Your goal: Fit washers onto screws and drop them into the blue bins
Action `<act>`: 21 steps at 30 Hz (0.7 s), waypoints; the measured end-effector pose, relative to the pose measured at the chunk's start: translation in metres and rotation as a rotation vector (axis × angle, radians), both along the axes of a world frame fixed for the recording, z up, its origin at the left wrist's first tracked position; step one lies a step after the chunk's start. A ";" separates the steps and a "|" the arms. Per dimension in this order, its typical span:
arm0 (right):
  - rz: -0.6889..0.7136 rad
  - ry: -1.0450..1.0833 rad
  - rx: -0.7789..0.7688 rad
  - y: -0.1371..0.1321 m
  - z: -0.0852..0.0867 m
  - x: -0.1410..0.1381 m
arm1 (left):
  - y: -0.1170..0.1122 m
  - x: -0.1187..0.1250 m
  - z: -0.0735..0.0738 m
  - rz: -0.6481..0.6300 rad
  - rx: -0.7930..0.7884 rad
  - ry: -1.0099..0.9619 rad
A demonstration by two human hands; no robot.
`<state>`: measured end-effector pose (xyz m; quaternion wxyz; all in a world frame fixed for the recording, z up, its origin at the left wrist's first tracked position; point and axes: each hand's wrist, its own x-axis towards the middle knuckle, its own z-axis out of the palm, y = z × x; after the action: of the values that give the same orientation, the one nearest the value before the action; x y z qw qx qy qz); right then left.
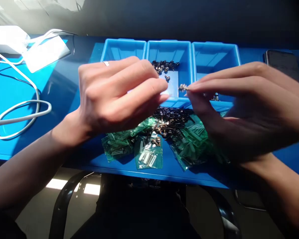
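Observation:
Above the front edge of the blue bins, my right hand (pixel 246 96) pinches a small metal screw (pixel 183 87) between thumb and forefinger, its thick end towards the left. My left hand (pixel 117 89) faces it with fingers curled and thumb and forefinger pressed together; whatever they hold, if anything, is hidden. Behind the hands, the middle bin (pixel 185 66) contains a heap of dark screws (pixel 164 66). A pile of loose screws (pixel 166 124) lies in front of the bins. By it is a small clear bag (pixel 149 152) with white and metal pieces, with some screws on top.
Green plastic bags (pixel 189 146) of small parts flank the pile. The left bin (pixel 124 49) and right bin (pixel 215 58) adjoin the middle one; a few screws (pixel 216 97) show in the right bin. A phone (pixel 284 64) lies far right, a white cable (pixel 31 116) left.

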<state>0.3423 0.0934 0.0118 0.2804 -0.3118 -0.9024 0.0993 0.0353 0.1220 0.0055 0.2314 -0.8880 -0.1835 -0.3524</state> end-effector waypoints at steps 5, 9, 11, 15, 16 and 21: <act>-0.008 -0.045 0.172 0.008 0.001 -0.005 | 0.017 -0.007 -0.002 0.105 0.041 -0.015; 0.103 -0.056 0.290 -0.004 -0.004 -0.022 | 0.022 -0.012 -0.006 0.103 0.008 -0.030; 0.212 -0.110 0.301 -0.011 -0.007 -0.030 | 0.023 -0.014 -0.006 0.101 0.011 -0.024; 0.317 -0.233 0.251 -0.021 -0.012 -0.037 | 0.020 -0.017 -0.004 0.118 0.021 0.011; 0.322 -0.252 0.230 -0.022 -0.012 -0.037 | 0.018 -0.018 -0.003 0.113 0.025 0.020; 0.323 -0.241 0.212 -0.022 -0.015 -0.039 | 0.012 -0.022 0.004 0.097 0.023 0.105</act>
<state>0.3035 0.0713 -0.0034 0.1822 -0.1417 -0.9730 0.0093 0.0137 0.1336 0.0094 0.2677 -0.8927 -0.2099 -0.2956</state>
